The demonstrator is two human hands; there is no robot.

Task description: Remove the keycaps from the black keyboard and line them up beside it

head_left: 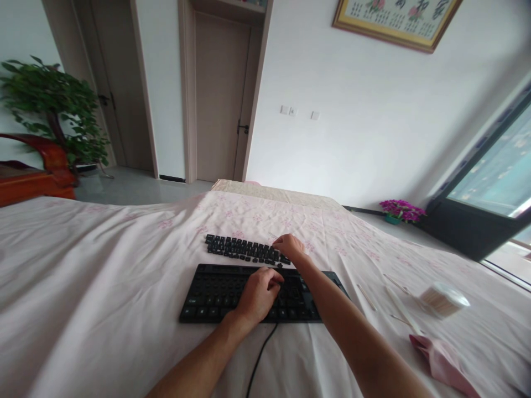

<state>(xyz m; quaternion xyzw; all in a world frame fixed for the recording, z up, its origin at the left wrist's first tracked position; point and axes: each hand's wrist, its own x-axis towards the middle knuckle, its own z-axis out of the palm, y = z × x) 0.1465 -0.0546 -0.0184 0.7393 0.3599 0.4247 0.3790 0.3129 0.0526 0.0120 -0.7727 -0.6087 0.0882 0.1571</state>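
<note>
Keyboard [224, 288]: lettering mostly blurred; framed panel [396, 22]: 家, 和 legible.

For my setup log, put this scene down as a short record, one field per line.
Left hand: over the keyboard, fingers bent; anything gripped is hard to make out
Right hand: at the right end of the keycaps; its grip cannot be told
Keyboard: black, flat on the sheet, caps along its near row
Keycaps: black, loose, laid in rows beyond the keyboard
Cable: runs from the keyboard's near edge
Right side: clear tub, pink cloth
Background: door, plant
</note>
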